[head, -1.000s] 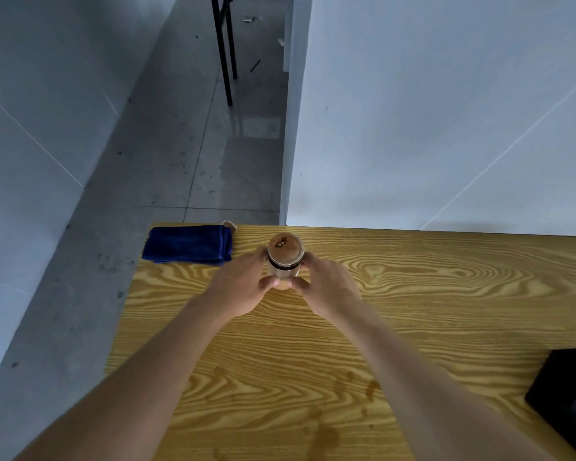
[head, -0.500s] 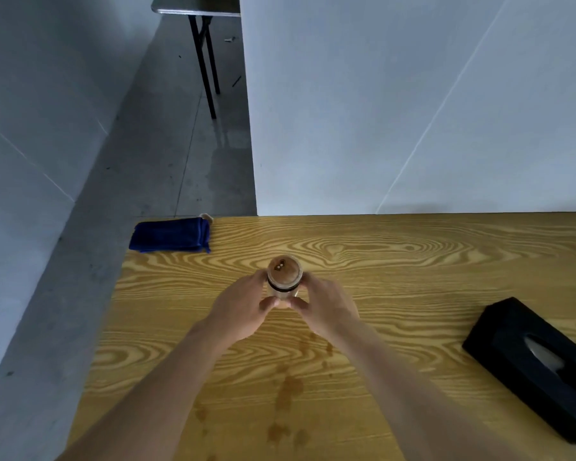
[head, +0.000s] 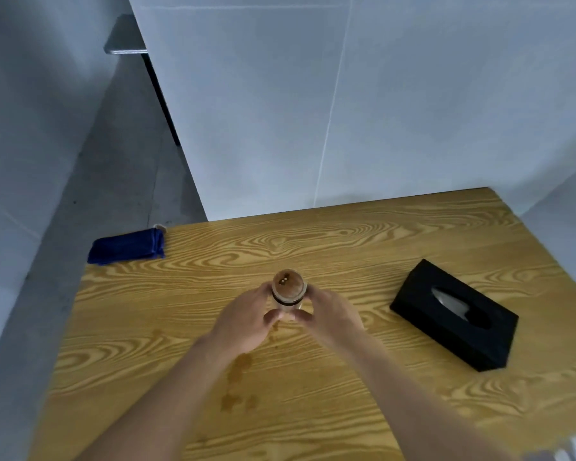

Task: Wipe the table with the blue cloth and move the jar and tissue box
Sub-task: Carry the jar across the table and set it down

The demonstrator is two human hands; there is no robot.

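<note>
A glass jar (head: 288, 287) with a brown wooden lid stands upright in the middle of the wooden table (head: 363, 247). My left hand (head: 246, 322) grips its left side and my right hand (head: 331, 316) grips its right side, thumbs meeting in front. The lower part of the jar is hidden by my fingers. A folded blue cloth (head: 127, 246) lies at the table's far left corner. A black tissue box (head: 454, 317) with a tissue showing in its slot lies on the right.
Brown stains (head: 238, 382) mark the table just in front of my hands. White walls stand behind and to the right of the table. Grey floor runs along its left edge, with a dark table leg (head: 162, 98) farther back.
The jar, held in both hands, has moved away from the blue cloth toward the table's middle. The view has swung right, bringing the whole tissue box into sight.
</note>
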